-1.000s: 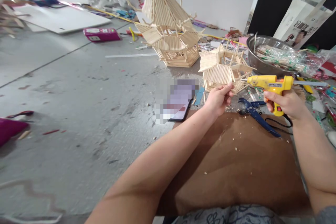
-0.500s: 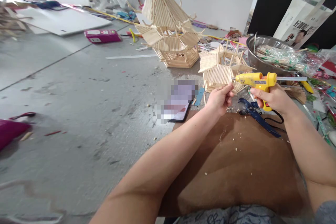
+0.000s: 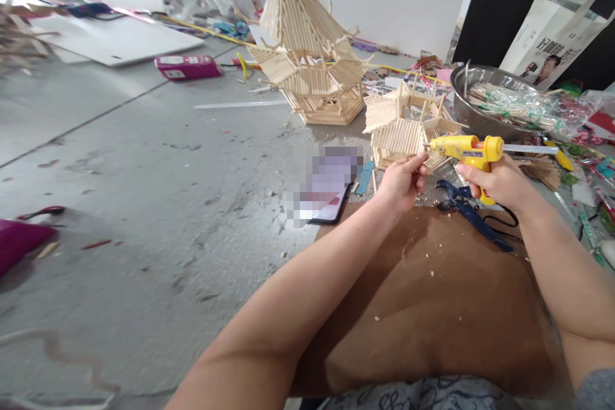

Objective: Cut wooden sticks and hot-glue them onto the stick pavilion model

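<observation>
Gritty concrete floor [image 3: 144, 160], slatted stick model [image 3: 408, 128]

Dark print on the white tote bag [image 3: 552, 32] and glue gun [image 3: 468, 148] label, both unreadable

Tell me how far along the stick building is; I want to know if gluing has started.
Done: one tall stick pagoda stands complete on the floor. In hand: the right hand holds the yellow glue gun, nozzle at a small stick piece pinched in the left hand. Left: the lower stick structure has no peaked roof, and a metal bowl holds unused sticks.
</observation>
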A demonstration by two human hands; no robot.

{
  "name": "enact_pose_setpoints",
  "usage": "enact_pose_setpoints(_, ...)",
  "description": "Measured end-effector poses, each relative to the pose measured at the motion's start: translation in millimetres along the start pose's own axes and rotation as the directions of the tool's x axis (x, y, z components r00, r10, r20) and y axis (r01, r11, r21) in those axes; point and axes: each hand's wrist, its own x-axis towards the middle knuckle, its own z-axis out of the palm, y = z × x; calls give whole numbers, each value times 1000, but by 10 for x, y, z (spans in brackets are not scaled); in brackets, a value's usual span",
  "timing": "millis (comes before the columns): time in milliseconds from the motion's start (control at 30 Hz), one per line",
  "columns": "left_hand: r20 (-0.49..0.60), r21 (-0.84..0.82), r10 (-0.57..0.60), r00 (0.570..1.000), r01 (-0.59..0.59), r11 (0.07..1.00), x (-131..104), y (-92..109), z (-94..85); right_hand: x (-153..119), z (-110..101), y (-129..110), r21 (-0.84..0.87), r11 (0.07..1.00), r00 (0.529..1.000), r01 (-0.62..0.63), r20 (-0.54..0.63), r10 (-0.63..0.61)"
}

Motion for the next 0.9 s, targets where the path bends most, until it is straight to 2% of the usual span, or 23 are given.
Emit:
enact_pose_setpoints(233, 44, 39, 55, 998, -56, 998, 32, -32, -53, -8, -19, -17, -24, 1000, 1000, -3, -6, 3)
enact_pose_setpoints(533, 18, 149, 157, 987, -158, 976, 97, -82, -88, -1, -13, 2, -19, 1000, 1000, 14, -6, -15)
enact_pose_setpoints(733, 16, 157, 170, 985, -171, 973, 107, -87, -90, 9, -5, 17, -1, 1000, 999, 25, -24, -25)
enact_pose_setpoints(900, 18, 157, 164, 986, -165, 974, 100, -82, -82, 34, -2, -20, -56, 998, 1000, 20, -20, -21)
